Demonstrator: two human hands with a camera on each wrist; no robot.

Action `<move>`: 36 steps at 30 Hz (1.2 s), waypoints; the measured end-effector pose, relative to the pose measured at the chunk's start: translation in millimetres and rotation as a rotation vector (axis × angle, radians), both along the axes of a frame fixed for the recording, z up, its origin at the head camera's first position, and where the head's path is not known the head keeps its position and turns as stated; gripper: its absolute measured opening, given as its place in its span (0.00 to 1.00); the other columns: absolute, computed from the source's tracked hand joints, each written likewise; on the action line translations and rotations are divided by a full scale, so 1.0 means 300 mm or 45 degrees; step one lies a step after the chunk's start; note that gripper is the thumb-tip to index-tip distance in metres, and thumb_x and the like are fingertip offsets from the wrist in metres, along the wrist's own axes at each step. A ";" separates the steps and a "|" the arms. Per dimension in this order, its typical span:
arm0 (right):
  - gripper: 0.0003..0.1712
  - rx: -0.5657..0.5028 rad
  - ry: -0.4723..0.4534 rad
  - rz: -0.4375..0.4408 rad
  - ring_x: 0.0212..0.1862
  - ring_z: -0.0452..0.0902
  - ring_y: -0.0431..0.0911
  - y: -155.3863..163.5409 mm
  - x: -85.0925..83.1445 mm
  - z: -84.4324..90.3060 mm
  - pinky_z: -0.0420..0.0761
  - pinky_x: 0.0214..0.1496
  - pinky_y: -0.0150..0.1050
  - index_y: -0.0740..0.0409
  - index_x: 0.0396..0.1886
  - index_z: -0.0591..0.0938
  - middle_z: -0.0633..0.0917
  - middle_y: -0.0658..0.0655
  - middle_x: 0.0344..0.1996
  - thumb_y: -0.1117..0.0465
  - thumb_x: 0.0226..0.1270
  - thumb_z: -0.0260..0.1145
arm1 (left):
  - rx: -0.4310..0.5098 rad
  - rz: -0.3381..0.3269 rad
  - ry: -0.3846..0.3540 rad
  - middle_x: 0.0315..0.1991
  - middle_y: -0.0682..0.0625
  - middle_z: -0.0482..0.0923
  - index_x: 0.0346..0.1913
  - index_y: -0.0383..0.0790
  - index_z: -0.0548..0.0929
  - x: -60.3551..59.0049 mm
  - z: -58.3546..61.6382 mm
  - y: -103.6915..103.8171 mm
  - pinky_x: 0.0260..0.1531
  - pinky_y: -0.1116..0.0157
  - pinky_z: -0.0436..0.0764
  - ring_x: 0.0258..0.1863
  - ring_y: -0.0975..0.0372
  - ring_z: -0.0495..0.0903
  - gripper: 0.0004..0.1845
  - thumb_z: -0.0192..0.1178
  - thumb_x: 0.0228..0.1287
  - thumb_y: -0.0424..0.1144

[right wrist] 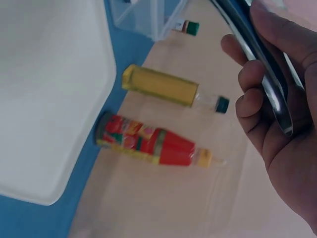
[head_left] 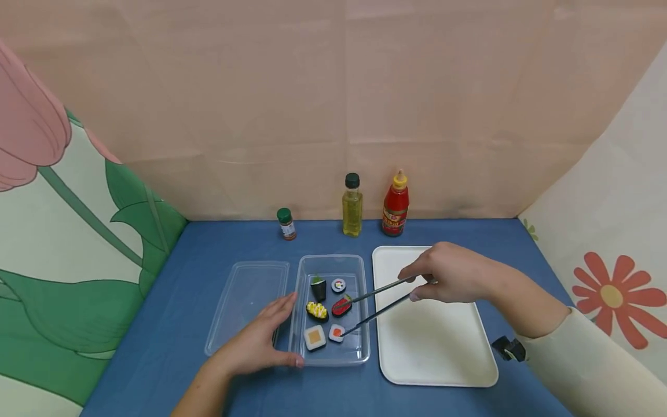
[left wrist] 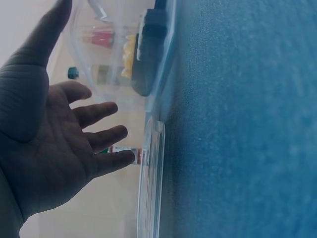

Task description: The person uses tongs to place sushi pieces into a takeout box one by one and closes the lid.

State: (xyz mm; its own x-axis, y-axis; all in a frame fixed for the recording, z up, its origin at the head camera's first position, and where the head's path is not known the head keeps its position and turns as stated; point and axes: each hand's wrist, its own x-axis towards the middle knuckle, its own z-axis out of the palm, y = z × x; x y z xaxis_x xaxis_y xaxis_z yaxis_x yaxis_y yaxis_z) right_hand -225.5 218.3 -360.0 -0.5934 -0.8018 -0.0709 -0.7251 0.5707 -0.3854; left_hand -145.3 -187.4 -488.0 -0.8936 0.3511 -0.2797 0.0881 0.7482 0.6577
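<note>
A clear plastic box [head_left: 359, 352] on the blue table holds several toy sushi pieces: a red-topped one [head_left: 341, 307], a small roll [head_left: 336, 332], a yellow-topped one [head_left: 316, 311], a square one [head_left: 315, 337]. My right hand [head_left: 449, 273] grips metal tongs [head_left: 376, 301] whose tips reach into the box, one at the red piece, one at the small roll. In the right wrist view the tongs [right wrist: 262, 59] lie across my fingers. My left hand [head_left: 259, 343] rests against the box's left side, fingers straight; the left wrist view shows the palm [left wrist: 44, 144] beside the box [left wrist: 153, 69].
A clear lid [head_left: 245, 301] lies left of the box, a white tray [head_left: 432, 341] right of it. At the back stand a small spice jar [head_left: 286, 223], an oil bottle [head_left: 352, 205] and a red sauce bottle [head_left: 395, 204]. Cloth walls enclose the table.
</note>
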 end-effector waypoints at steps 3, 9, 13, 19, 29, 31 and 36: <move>0.20 -0.065 0.006 -0.011 0.25 0.70 0.32 0.046 0.008 -0.026 0.75 0.27 0.31 0.48 0.55 0.90 0.81 0.34 0.28 0.54 0.64 0.79 | -0.001 0.001 0.000 0.84 0.50 0.48 0.85 0.52 0.52 0.002 0.002 -0.001 0.72 0.34 0.56 0.82 0.44 0.45 0.68 0.81 0.44 0.65; 0.21 -0.176 0.014 -0.080 0.26 0.72 0.32 0.126 0.031 -0.080 0.76 0.27 0.31 0.49 0.55 0.90 0.83 0.34 0.29 0.51 0.64 0.78 | -0.010 0.010 -0.002 0.84 0.51 0.48 0.85 0.52 0.52 0.005 0.003 -0.001 0.72 0.34 0.57 0.82 0.45 0.46 0.68 0.81 0.44 0.65; 0.21 -0.255 0.015 -0.131 0.27 0.74 0.32 0.184 0.045 -0.124 0.77 0.26 0.30 0.48 0.56 0.89 0.88 0.37 0.37 0.49 0.65 0.78 | -0.026 0.017 -0.011 0.84 0.51 0.49 0.85 0.52 0.52 0.005 0.000 -0.001 0.72 0.34 0.57 0.82 0.45 0.46 0.69 0.81 0.42 0.66; 0.20 -0.400 0.106 -0.170 0.24 0.72 0.30 0.277 0.069 -0.186 0.73 0.22 0.28 0.49 0.53 0.90 0.85 0.33 0.29 0.54 0.61 0.80 | -0.020 0.016 -0.016 0.84 0.51 0.49 0.85 0.52 0.52 0.005 -0.001 -0.001 0.72 0.34 0.57 0.82 0.45 0.46 0.69 0.81 0.43 0.66; 0.25 -0.475 0.247 -0.346 0.28 0.76 0.31 0.419 0.134 -0.251 0.70 0.25 0.24 0.52 0.53 0.90 0.86 0.34 0.31 0.62 0.53 0.84 | -0.021 0.023 -0.030 0.84 0.51 0.49 0.85 0.53 0.52 0.007 -0.002 -0.002 0.72 0.34 0.57 0.82 0.45 0.46 0.69 0.81 0.43 0.66; 0.26 -0.465 0.265 -0.399 0.30 0.77 0.31 0.447 0.145 -0.263 0.71 0.26 0.25 0.50 0.53 0.90 0.89 0.37 0.34 0.62 0.52 0.85 | -0.021 0.025 -0.031 0.84 0.51 0.49 0.85 0.54 0.52 0.006 -0.002 -0.002 0.72 0.34 0.57 0.82 0.45 0.46 0.69 0.81 0.43 0.66; 0.27 -0.437 0.280 -0.529 0.33 0.81 0.31 0.508 0.178 -0.294 0.71 0.28 0.26 0.45 0.55 0.90 0.91 0.43 0.39 0.61 0.52 0.84 | -0.017 0.022 -0.032 0.84 0.52 0.49 0.85 0.54 0.52 0.001 0.000 -0.001 0.72 0.34 0.57 0.82 0.45 0.46 0.68 0.81 0.43 0.66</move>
State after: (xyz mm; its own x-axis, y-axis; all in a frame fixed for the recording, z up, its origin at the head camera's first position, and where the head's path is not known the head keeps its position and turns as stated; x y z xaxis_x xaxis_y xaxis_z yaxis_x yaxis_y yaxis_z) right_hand -172.0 370.7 -448.1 -0.8347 -0.4535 0.3124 -0.5507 0.6937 -0.4643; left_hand -145.1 -187.7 -487.9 -0.8923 0.3314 -0.3066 0.0587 0.7584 0.6492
